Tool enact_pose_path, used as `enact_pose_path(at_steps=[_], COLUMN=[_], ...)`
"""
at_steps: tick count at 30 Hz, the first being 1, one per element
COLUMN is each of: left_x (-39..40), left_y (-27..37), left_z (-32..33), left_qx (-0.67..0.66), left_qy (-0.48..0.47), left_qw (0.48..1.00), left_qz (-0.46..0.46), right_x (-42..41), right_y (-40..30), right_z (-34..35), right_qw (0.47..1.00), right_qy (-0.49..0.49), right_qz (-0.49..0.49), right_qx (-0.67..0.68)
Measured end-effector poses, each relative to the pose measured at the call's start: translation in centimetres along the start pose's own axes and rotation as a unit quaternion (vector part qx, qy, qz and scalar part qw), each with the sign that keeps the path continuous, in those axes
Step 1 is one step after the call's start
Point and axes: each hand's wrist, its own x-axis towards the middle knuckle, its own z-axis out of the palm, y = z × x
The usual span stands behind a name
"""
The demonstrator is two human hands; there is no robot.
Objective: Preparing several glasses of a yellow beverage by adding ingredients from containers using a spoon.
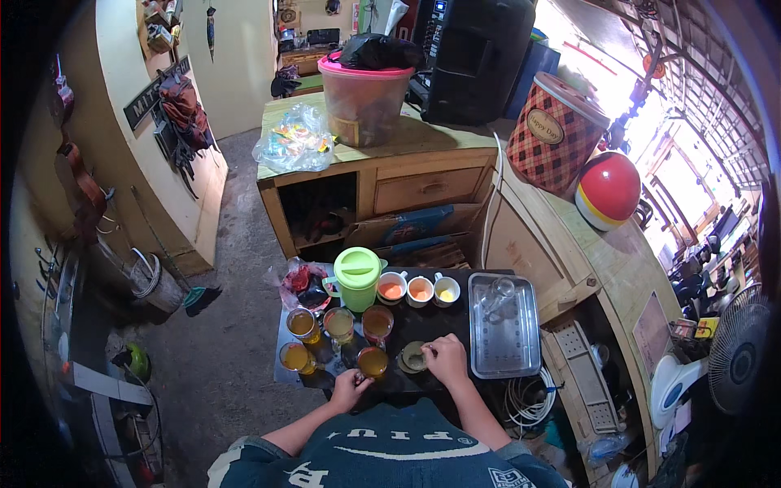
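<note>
My left hand (pixel 349 390) is at the near edge of a low dark table, its fingers around the handle of a glass mug (pixel 372 363) of amber drink. To its right, my right hand (pixel 448 360) pinches a thin handle at the rim of a greenish glass cup (pixel 412 358); whether it is a spoon's or the cup's own cannot be made out. Several more filled glass mugs stand at the left, among them one (pixel 297 358) at the near corner. Behind them is a lime-green lidded pitcher (pixel 358 280).
Three white cups (pixel 420 291) with orange and yellow contents stand right of the pitcher. A metal tray (pixel 505 360) holds clear glassware (pixel 499 299). A plastic bag (pixel 302 283) lies at the back left. Coiled white cable (pixel 531 399) hangs beside the table; a wooden counter (pixel 436 152) rises beyond.
</note>
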Motion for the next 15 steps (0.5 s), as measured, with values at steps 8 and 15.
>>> enact_pose_path(at_steps=[8, 15], left_x=[0.5, 0.6], left_y=[-0.8, -1.8], left_z=[0.0, -0.2], left_qx=[-0.025, -0.007], left_qy=[-0.023, -0.061], left_qw=[0.999, 0.997], left_qz=[-0.014, 0.038], right_x=[-2.0, -1.2], right_y=[-3.1, -4.5], right_z=[-3.5, -4.6], right_qw=[0.995, 0.994], right_qy=[0.088, 0.106], right_qz=[-0.015, -0.001], right_qx=[0.041, 0.026])
